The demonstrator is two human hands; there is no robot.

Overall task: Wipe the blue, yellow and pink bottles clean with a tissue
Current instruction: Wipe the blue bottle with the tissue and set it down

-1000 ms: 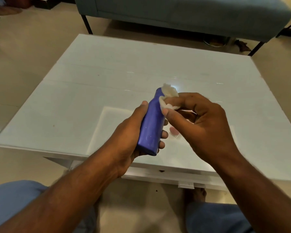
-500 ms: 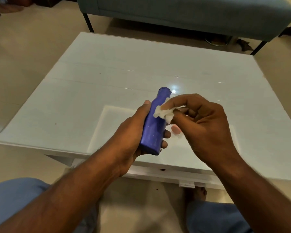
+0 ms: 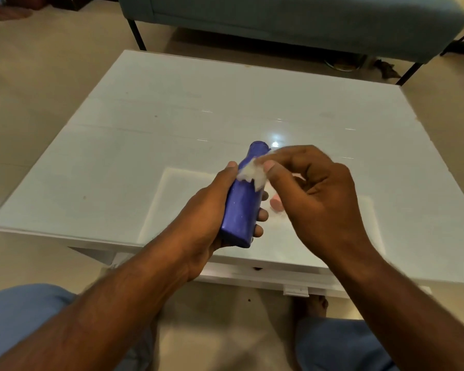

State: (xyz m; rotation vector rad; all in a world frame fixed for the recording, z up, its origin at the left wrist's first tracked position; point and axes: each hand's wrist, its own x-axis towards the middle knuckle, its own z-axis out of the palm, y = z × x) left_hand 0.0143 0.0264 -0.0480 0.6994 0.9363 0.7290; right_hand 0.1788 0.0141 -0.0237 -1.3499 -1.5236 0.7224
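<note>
My left hand (image 3: 198, 218) grips the blue bottle (image 3: 241, 207) around its lower half and holds it tilted over the near part of the white table (image 3: 134, 156), cap end pointing away from me. My right hand (image 3: 319, 199) pinches a small white tissue (image 3: 252, 174) between thumb and fingers and presses it against the bottle's upper body, just below the neck. A bit of something pink (image 3: 276, 203) shows on the table behind my right hand, mostly hidden. No yellow bottle is in view.
A grey-blue sofa (image 3: 292, 20) on thin black legs stands beyond the table's far edge. My knees in blue trousers (image 3: 24, 317) sit below the table's near edge. Beige floor surrounds the table.
The tissue slid from the bottle's cap down to its upper body, so the cap now shows. My left hand kept the same grip on the bottle.
</note>
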